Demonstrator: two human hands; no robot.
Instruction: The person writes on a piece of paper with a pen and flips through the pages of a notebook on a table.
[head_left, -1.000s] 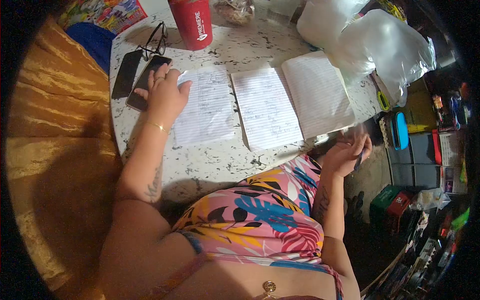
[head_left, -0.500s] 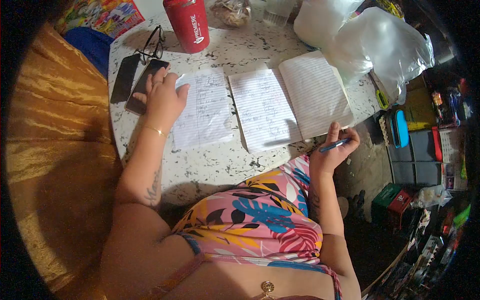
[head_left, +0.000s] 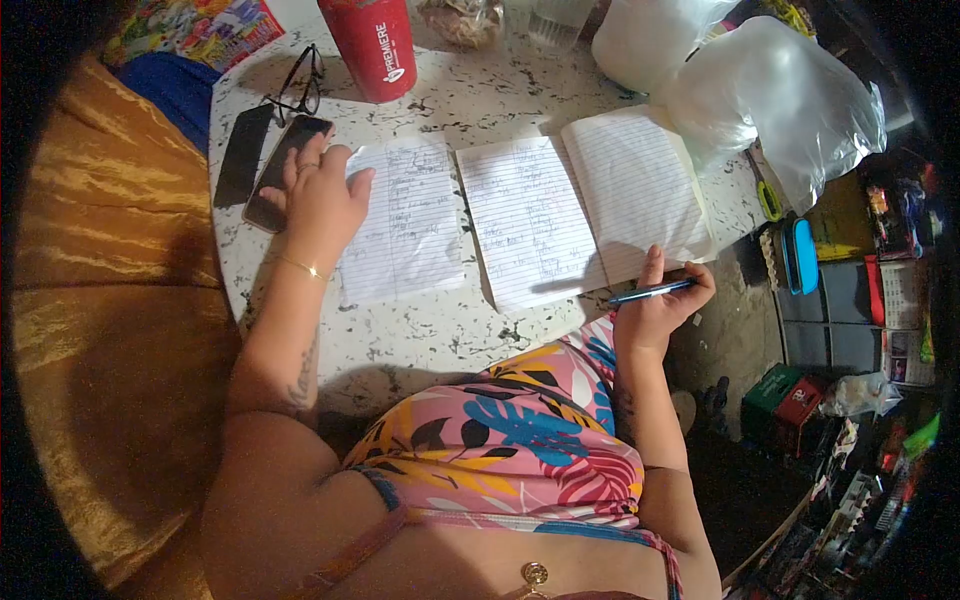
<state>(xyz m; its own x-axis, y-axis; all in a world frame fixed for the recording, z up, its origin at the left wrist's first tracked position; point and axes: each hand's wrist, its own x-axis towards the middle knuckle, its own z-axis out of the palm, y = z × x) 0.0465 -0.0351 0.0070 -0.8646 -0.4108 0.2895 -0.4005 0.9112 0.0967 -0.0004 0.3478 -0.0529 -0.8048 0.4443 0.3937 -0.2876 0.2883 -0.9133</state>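
Note:
My left hand (head_left: 328, 200) rests with spread fingers over a dark smartphone (head_left: 268, 205), its fingertips at the screen and its thumb by a loose handwritten sheet (head_left: 405, 225). Between thumb and fingers of my right hand (head_left: 655, 310) is a blue pen (head_left: 650, 293), lying nearly level and pointing left. That hand is at the table's front edge, just below an open lined notebook (head_left: 535, 225). Handwriting covers much of its left page; the right page looks mostly unwritten. A black flat strip (head_left: 243, 155) lies left of the phone.
Black-framed glasses (head_left: 303, 85) lie behind the phone, near a red tumbler (head_left: 372, 50). A bag of brownish contents (head_left: 465, 20), a clear cup (head_left: 555, 20) and white plastic bags (head_left: 725, 85) stand at the back. Yellow-green scissors (head_left: 767, 198) lie at the right edge.
The pen has turned in my right hand, so more of it sticks out to the left. My left hand has shifted slightly on the phone.

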